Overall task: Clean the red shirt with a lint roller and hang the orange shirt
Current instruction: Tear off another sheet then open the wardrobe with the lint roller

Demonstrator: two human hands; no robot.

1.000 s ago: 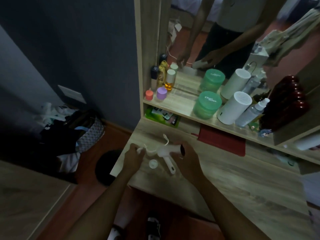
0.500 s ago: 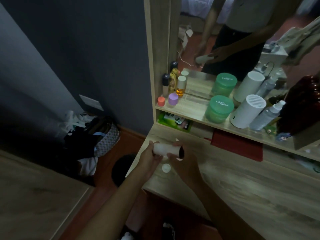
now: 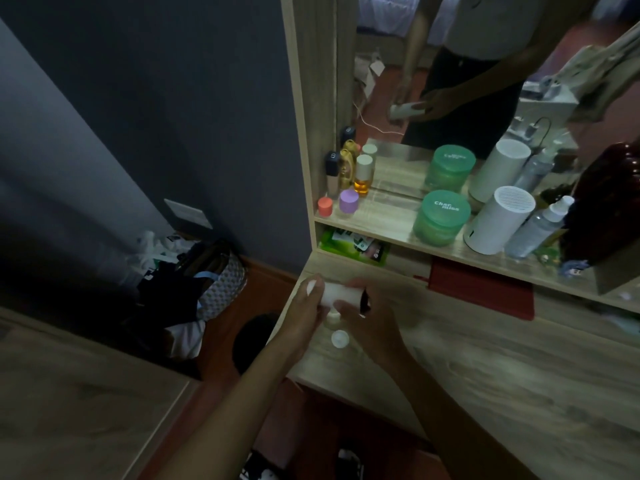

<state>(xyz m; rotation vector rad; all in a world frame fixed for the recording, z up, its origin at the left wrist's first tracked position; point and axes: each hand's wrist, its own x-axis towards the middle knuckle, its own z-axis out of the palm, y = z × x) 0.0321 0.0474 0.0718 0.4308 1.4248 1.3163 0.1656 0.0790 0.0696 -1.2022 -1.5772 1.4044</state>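
at the dresser corner: both hands meet over the wooden desk top (image 3: 485, 368), near its left edge.
lint roller (image 3: 341, 294): a white roll lying sideways, held between the two hands just above the desk.
left hand (image 3: 304, 313): fingers closed around the roll's left end.
right hand (image 3: 367, 323): curled around the roll's right end, by a dark cap.
small white round piece (image 3: 340, 339): sits on the desk just below the hands.
shirts: neither the red nor the orange one can be made out.
shelf (image 3: 381, 226): a green jar (image 3: 443, 218) with its lid on, contents hidden; a white cylinder (image 3: 498, 221); a clear spray bottle (image 3: 538, 228); a small bottle of amber liquid (image 3: 363, 174); a red pot (image 3: 325, 206) and a purple pot (image 3: 348, 200), both capped.
floor at left: a patterned bag (image 3: 214, 278) stuffed with dark and white items.
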